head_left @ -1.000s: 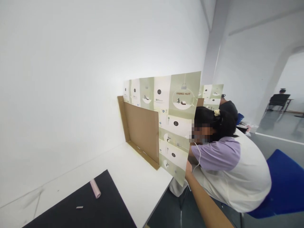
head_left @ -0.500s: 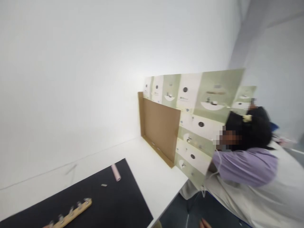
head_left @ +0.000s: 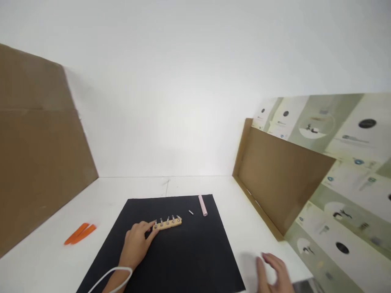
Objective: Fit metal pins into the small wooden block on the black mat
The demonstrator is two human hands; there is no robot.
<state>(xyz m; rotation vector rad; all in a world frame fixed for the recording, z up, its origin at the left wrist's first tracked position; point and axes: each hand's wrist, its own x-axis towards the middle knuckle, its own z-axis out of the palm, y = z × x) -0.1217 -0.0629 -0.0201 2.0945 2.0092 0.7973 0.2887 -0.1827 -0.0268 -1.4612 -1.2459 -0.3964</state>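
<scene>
My left hand [head_left: 136, 244] pinches the left end of a narrow wooden strip [head_left: 166, 224] between thumb and fingers. A row of several small upright metal pieces stands along this strip, which lies on a black mat [head_left: 183, 260]. Low at the right, over the white table, is my right hand [head_left: 275, 276], slightly blurred. Its fingers are curved with a gap from the thumb, and nothing shows in it. Beyond the strip, a small grey pin-like piece [head_left: 191, 212] and a pink tube [head_left: 203, 205] lie on the mat.
Two orange strips [head_left: 80, 233] lie on the white table [head_left: 113, 189] left of the mat. A brown cardboard panel [head_left: 39, 134] stands at the left, and a printed cardboard box [head_left: 284, 175] at the right. A white wall [head_left: 171, 101] rises behind.
My view has swung left from the right side, so the mat is now central and the co-worker is out of sight. My left hand on the strip and my right hand now show more fully.
</scene>
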